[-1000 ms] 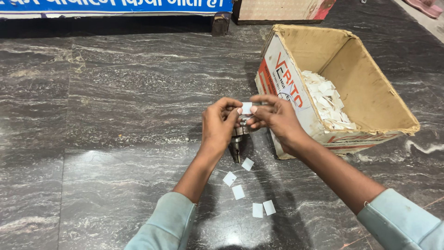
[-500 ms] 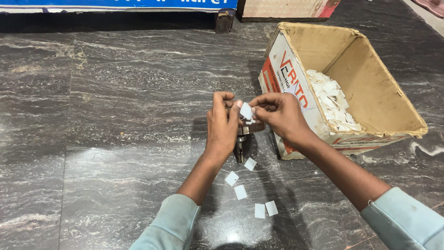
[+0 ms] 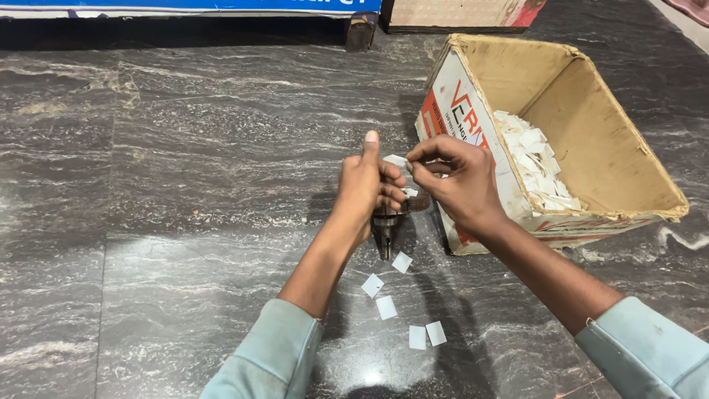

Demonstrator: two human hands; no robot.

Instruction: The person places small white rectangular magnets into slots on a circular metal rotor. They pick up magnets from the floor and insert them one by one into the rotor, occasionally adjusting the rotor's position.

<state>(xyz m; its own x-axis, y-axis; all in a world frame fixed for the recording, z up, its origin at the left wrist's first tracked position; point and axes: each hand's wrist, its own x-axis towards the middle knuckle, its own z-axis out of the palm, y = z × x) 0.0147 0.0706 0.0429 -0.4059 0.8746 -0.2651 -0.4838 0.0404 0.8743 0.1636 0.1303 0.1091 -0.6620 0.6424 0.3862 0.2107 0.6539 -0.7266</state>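
Pinching paper slip (image 3: 396, 159) above metal part (image 3: 386, 225)

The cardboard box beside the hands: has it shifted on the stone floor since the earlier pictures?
No. The cardboard box keeps its place against the floor's pale veins and the white paper squares; only the camera's framing shifts slightly.

Glossy veined stone floor (image 3: 185, 185), matt rough cardboard box (image 3: 591, 133), white paper slips (image 3: 402, 262), dark metal part (image 3: 385, 225).
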